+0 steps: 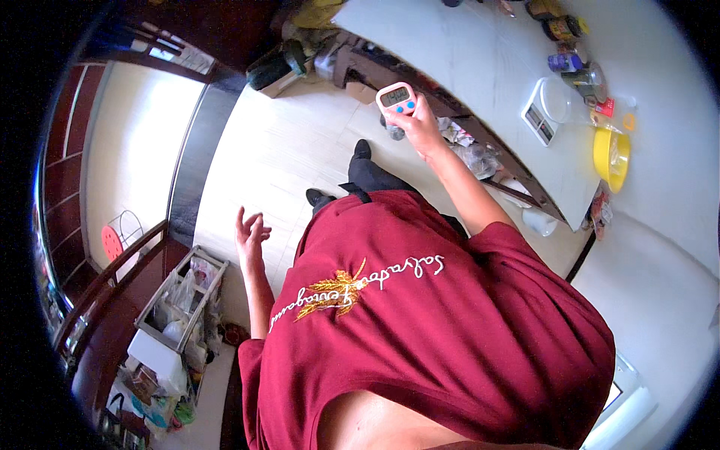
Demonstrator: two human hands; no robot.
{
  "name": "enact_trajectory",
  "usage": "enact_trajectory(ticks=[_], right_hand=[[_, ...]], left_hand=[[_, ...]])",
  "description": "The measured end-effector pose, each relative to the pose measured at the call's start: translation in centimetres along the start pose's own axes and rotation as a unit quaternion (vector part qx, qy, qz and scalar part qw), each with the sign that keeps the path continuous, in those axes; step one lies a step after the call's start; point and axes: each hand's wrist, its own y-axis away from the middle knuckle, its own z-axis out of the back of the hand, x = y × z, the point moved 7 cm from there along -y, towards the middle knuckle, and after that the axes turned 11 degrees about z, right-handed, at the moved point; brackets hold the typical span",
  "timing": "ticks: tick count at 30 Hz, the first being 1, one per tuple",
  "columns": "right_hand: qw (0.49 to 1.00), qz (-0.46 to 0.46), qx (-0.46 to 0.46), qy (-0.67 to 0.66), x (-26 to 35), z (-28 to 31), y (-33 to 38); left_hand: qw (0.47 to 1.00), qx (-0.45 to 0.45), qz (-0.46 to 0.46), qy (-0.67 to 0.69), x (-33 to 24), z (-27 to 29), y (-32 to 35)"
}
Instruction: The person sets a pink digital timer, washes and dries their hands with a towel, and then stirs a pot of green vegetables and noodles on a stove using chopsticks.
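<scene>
My right hand (pixel 420 129) grips a small pink digital timer (pixel 396 97) with a grey screen and blue buttons. The thumb lies across its lower part, and the screen faces up toward me. Held out ahead of my body, the timer is near the edge of a white counter (pixel 465 52). On the other side, my left hand (pixel 251 229) is raised over the pale floor with nothing in it. Its fingers are apart and loosely bent.
On the counter stand a white kitchen scale (pixel 539 112), a yellow basin (pixel 612 159) and several jars (pixel 566 28). Bags and boxes fill the shelf beneath. To my left are a rack (pixel 180 300) holding plastic bags, a wooden rail (pixel 112 266) and a red stool (pixel 112 244).
</scene>
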Motion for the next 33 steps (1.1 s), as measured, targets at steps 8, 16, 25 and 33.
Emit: enact_trajectory(ticks=[8,16,25,33], right_hand=[[0.989,-0.039,-0.143,0.013,-1.5,13.4,-2.9],[0.976,-0.046,-0.211,-0.006,-3.2,19.9,-3.2],[0.968,-0.073,-0.239,-0.031,-5.3,22.8,-3.9],[0.944,-0.141,-0.267,-0.13,-6.9,23.5,-3.7]], left_hand=[[0.965,-0.064,0.254,-0.009,13.8,2.4,-1.6],[0.976,-0.048,0.209,-0.025,9.3,-4.0,-1.0],[0.981,-0.01,0.176,-0.081,5.3,-7.6,-4.1],[0.973,-0.016,0.214,-0.086,5.9,-6.9,-4.7]])
